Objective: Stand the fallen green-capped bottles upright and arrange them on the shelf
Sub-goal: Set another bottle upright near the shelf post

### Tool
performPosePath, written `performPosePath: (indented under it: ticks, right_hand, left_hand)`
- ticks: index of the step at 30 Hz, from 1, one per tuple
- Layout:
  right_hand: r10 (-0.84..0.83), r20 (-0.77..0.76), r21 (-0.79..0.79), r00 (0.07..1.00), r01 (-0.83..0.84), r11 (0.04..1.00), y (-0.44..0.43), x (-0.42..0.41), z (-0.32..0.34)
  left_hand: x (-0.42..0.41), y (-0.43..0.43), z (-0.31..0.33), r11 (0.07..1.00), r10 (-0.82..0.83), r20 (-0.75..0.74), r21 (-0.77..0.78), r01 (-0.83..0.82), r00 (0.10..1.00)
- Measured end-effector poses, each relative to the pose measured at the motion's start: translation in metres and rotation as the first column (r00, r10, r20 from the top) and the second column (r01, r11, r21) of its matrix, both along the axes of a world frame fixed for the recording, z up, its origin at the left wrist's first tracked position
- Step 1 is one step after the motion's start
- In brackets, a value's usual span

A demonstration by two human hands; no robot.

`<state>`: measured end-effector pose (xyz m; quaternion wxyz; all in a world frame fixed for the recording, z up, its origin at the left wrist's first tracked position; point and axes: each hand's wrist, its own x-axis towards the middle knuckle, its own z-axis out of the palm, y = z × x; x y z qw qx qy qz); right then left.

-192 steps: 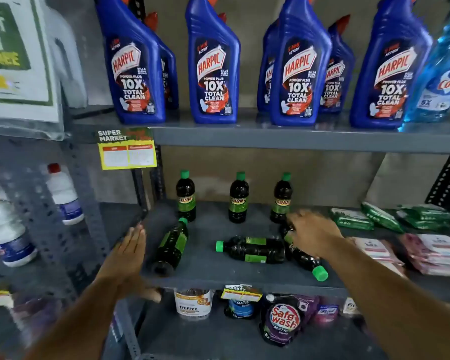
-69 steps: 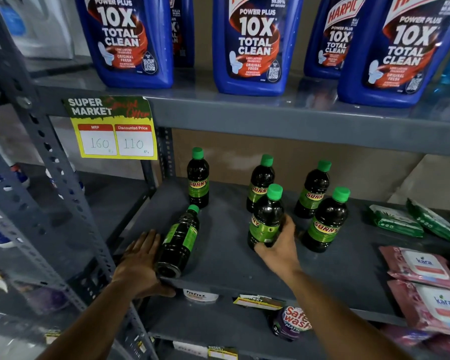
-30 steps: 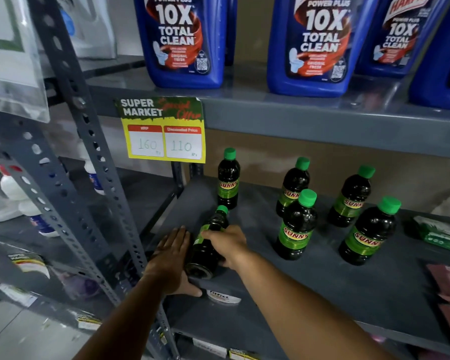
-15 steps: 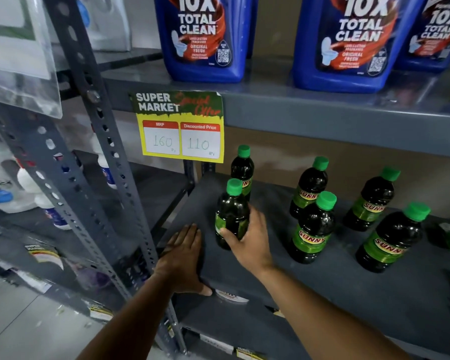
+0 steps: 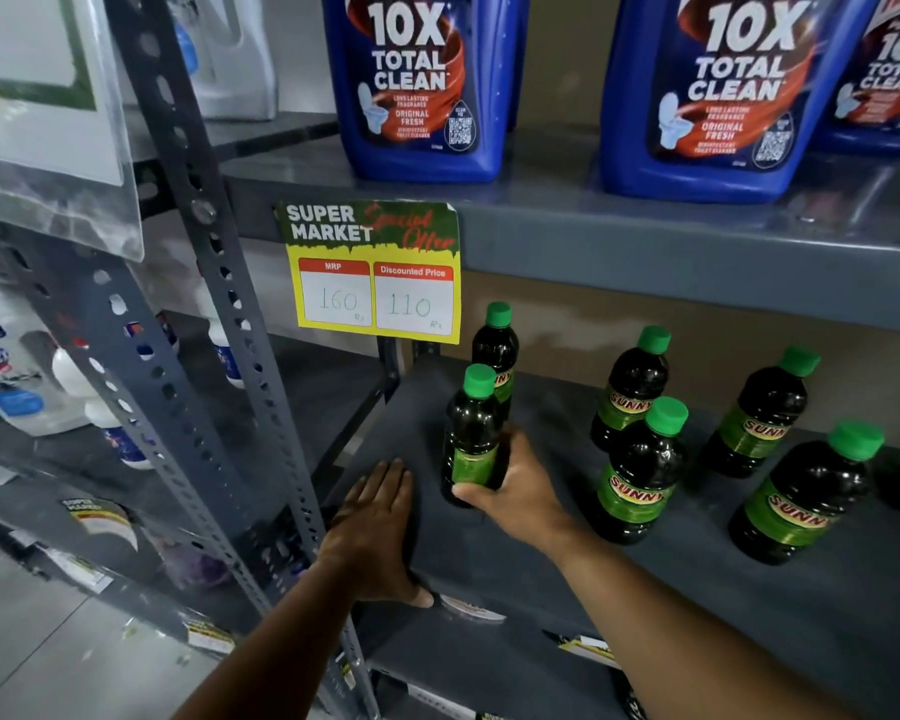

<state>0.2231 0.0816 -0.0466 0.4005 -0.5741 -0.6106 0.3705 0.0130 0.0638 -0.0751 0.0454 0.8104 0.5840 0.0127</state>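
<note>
Several dark bottles with green caps and green labels stand upright on the grey shelf (image 5: 567,589). My right hand (image 5: 510,491) grips the front left bottle (image 5: 471,433) around its lower half; it stands upright near the shelf's left end. Directly behind it is another bottle (image 5: 495,345). To the right stand a front middle bottle (image 5: 640,470), one behind it (image 5: 632,381), a back right bottle (image 5: 762,407) and a front right bottle (image 5: 806,496). My left hand (image 5: 375,527) lies flat, fingers spread, on the shelf's front left corner.
A perforated grey upright post (image 5: 219,314) runs just left of the shelf. A yellow price tag (image 5: 375,283) hangs from the shelf above, which carries large blue cleaner bottles (image 5: 422,85). White bottles (image 5: 100,407) stand on the neighbouring rack at left.
The last fallen bottle, lying at the shelf's left end a second ago, now stands upright in my right hand. My left hand has come off it and rests flat on the shelf corner.
</note>
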Motion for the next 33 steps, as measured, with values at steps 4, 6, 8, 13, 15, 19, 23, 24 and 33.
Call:
performPosePath:
  ticks: [4, 6, 8, 13, 15, 19, 23, 24, 33]
  right_hand:
    - [-0.014, 0.034, 0.05, 0.999, 0.012, 0.999, 0.002, -0.004, -0.001]
    - [0.029, 0.034, 0.031, 0.999, -0.03, 0.999, 0.002, -0.006, -0.003]
    - [-0.035, 0.039, 0.076, 0.999, 0.032, 0.997, 0.003, -0.007, -0.002]
    - [0.043, 0.027, 0.046, 0.999, -0.045, 0.998, 0.007, -0.007, -0.006]
    - [0.035, 0.046, 0.021, 0.998, -0.036, 0.999, 0.004, -0.004, -0.01]
    - [-0.088, 0.086, 0.097, 0.992, 0.08, 0.992, 0.0, -0.01, -0.012]
    - [-0.072, 0.101, 0.096, 0.992, 0.062, 0.993, 0.0, -0.014, -0.014]
    - [-0.084, 0.104, 0.122, 0.991, 0.071, 0.99, 0.0, -0.013, -0.014]
    - [-0.089, 0.092, 0.105, 0.992, 0.079, 0.991, -0.007, -0.008, -0.02]
  left_hand:
    - [0.001, 0.0, -0.001, 1.0, 0.0, 0.014, -0.028, 0.001, 1.0]
    - [0.0, 0.0, 0.0, 0.999, 0.001, 0.007, -0.032, -0.001, 1.0]
    - [0.0, 0.001, 0.001, 1.0, 0.0, 0.005, -0.026, 0.0, 1.0]
    - [0.0, -0.001, 0.001, 1.0, -0.005, 0.012, -0.031, 0.005, 1.0]
    - [-0.001, 0.0, 0.001, 1.0, -0.01, 0.016, -0.022, 0.01, 1.0]
    - [0.0, 0.0, 0.002, 1.0, -0.025, 0.014, -0.012, 0.025, 1.0]
    - [-0.002, 0.001, 0.003, 0.999, -0.029, 0.025, -0.014, 0.029, 0.999]
    - [-0.002, 0.001, 0.003, 0.999, -0.028, 0.034, -0.016, 0.028, 0.999]
    - [-0.003, -0.001, 0.003, 0.999, -0.038, 0.062, -0.021, 0.04, 0.997]
